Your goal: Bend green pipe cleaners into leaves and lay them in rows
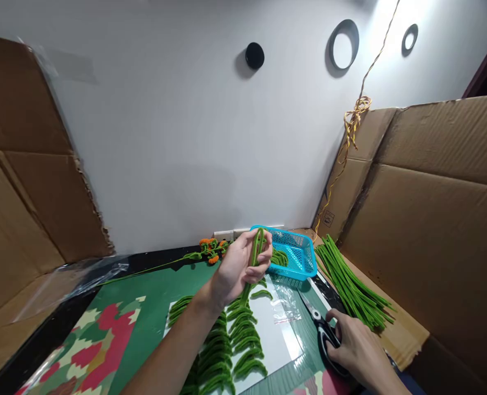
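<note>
My left hand (243, 266) is raised over the table with its fingers closed round a green pipe cleaner (257, 247), bent into a narrow loop at the top; its lower end hangs below my palm. At the lower right, my right hand (356, 343) has thumb and fingers on the black handle of a pair of scissors (323, 329). The scissors lie low at the table top, blades pointing up and left. Beneath my left arm, rows of curved green pipe cleaner pieces (247, 334) cover a white sheet (282, 351).
A blue basket (311, 258) holding green pieces stands by the wall. Right of it lies a bundle of straight green pipe cleaners (350, 285). An orange-flowered stem (210, 249) lies at the back. Cardboard panels (441, 219) flank the table. A clear plastic bag (286, 304) lies near the scissors.
</note>
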{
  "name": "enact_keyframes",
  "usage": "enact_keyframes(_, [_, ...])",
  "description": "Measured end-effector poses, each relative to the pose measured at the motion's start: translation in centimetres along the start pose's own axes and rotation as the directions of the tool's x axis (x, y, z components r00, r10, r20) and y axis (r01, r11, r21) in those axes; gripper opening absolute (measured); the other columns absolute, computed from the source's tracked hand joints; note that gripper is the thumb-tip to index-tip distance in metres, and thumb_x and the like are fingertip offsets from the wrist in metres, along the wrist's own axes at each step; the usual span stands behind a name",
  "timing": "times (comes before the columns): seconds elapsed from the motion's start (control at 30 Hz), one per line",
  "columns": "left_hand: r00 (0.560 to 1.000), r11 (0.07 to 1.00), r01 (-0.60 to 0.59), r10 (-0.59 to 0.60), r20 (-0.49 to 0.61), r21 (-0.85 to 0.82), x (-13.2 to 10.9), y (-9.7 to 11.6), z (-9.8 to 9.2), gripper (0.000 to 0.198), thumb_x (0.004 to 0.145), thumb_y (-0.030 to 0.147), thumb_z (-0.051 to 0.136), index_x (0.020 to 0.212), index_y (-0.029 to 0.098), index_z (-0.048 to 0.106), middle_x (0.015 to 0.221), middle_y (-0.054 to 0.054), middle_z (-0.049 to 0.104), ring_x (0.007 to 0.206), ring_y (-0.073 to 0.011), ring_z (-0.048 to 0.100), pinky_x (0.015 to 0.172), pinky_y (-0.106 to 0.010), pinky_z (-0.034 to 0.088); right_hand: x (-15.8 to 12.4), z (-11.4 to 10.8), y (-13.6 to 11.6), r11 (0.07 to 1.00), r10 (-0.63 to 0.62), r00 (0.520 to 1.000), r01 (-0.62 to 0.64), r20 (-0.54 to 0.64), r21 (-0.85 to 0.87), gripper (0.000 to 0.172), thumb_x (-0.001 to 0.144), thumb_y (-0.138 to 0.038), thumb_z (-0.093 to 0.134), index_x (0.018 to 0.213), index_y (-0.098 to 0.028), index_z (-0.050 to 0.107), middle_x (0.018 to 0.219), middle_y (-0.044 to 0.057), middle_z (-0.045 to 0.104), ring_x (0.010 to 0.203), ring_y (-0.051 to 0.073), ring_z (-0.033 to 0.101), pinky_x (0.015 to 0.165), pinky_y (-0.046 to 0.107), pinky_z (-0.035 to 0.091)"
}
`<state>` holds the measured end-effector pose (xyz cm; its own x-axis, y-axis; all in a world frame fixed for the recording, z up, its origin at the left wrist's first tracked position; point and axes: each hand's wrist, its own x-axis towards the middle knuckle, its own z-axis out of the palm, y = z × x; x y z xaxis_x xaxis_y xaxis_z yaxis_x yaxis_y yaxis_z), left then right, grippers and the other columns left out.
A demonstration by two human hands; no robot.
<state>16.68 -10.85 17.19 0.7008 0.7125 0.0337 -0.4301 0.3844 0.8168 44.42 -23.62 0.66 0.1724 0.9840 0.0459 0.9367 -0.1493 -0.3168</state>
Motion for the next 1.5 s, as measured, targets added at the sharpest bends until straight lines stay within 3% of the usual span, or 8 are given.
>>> enact_keyframes(0.3, [0.997,1.0,0.019,-0.018,-0.079,0.008,-0.2,0.9,-0.3,0.025,0.102,0.038,0.044,0.094,0.018,0.056,0.067,0.005,0.036,0.043,-0.0048,0.021,0.036,-0.013,0.015,-0.6,-1.5,2.9,0.805,0.053,0.996,0.0,-0.071,0.593,0.046,0.068,-0.038,0.082,0.11,-0.019,0.079,0.073,0.004,0.076,0.066,0.025,0.072,0.06,0.032,0.055])
enact_keyframes(0.5, [0.984,0.993,-0.075,0.088,-0.153,0.091,-0.5,1.8,-0.4,0.028,0.103,0.038,0.045,0.09,0.016,0.057,0.067,0.005,0.036,0.047,-0.0051,0.024,0.041,-0.014,0.017,1.5,-4.2,-0.8,0.209,0.144,0.981,0.098,-0.13,0.973,0.067,0.058,-0.048,0.101,0.115,-0.021,0.08,0.091,0.011,0.08,0.079,0.026,0.075,0.069,0.032,0.063])
enact_keyframes(0.57, [0.974,0.986,-0.112,0.133,-0.181,0.12,-0.7,2.3,-0.6,0.026,0.102,0.038,0.05,0.092,0.016,0.057,0.068,0.005,0.036,0.048,-0.0054,0.024,0.042,-0.014,0.018,3.0,-6.1,-4.2,-0.077,0.059,0.989,0.139,-0.134,0.987,0.07,0.062,-0.059,0.098,0.119,-0.024,0.078,0.099,0.01,0.079,0.081,0.023,0.074,0.067,0.029,0.062])
enact_keyframes(0.67, [0.954,0.974,-0.171,0.201,-0.221,0.149,-1.2,3.0,-0.8,0.021,0.1,0.037,0.054,0.097,0.017,0.058,0.069,0.005,0.036,0.051,-0.0064,0.024,0.043,-0.014,0.019,5.6,-9.3,-10.1,-0.237,-0.185,0.975,0.075,-0.121,0.969,0.058,0.072,-0.06,0.093,0.113,-0.022,0.076,0.088,0.007,0.075,0.071,0.018,0.068,0.063,0.027,0.059])
enact_keyframes(0.87, [0.877,0.917,-0.306,0.376,-0.298,0.256,-2.7,4.3,-1.3,0.023,0.095,0.041,0.058,0.099,0.019,0.058,0.071,0.005,0.037,0.053,-0.0081,0.024,0.046,-0.016,0.022,9.3,-13.2,-19.3,-0.293,-0.553,0.819,-0.017,-0.155,0.956,0.067,0.085,-0.031,0.085,0.147,-0.022,0.059,0.082,0.0,0.072,0.074,0.016,0.071,0.068,0.025,0.06])
enact_keyframes(1.03, [0.66,0.732,-0.363,0.639,-0.396,0.577,-4.4,5.7,-1.9,0.03,0.095,0.047,0.057,0.089,0.017,0.061,0.076,0.002,0.042,0.058,-0.0083,0.03,0.049,-0.017,0.025,10.1,-12.3,-22.9,-0.372,-0.635,0.74,-0.043,-0.221,0.927,0.055,0.095,-0.033,0.078,0.144,-0.024,0.056,0.111,0.01,0.079,0.098,0.021,0.077,0.085,0.031,0.063])
enact_keyframes(1.13, [0.581,0.644,-0.318,0.713,-0.394,0.696,-5.2,6.3,-2.3,0.039,0.098,0.052,0.055,0.085,0.016,0.062,0.075,0.002,0.042,0.06,-0.0087,0.031,0.053,-0.018,0.027,10.7,-11.0,-23.8,-0.389,-0.651,0.709,-0.006,-0.27,0.921,0.039,0.097,-0.041,0.076,0.128,-0.023,0.061,0.094,0.005,0.077,0.088,0.019,0.077,0.086,0.032,0.062])
enact_keyframes(1.5, [0.558,0.628,-0.326,0.731,-0.393,0.706,-6.1,5.7,-0.6,0.046,0.102,0.062,0.052,0.094,0.017,0.062,0.075,0.003,0.041,0.058,-0.0076,0.028,0.051,-0.018,0.024,11.2,-9.4,-24.0,-0.338,-0.75,0.554,0.149,-0.362,0.929,0.075,0.093,-0.068,0.07,0.152,-0.032,0.042,0.096,0.003,0.058,0.097,0.022,0.063,0.096,0.04,0.05])
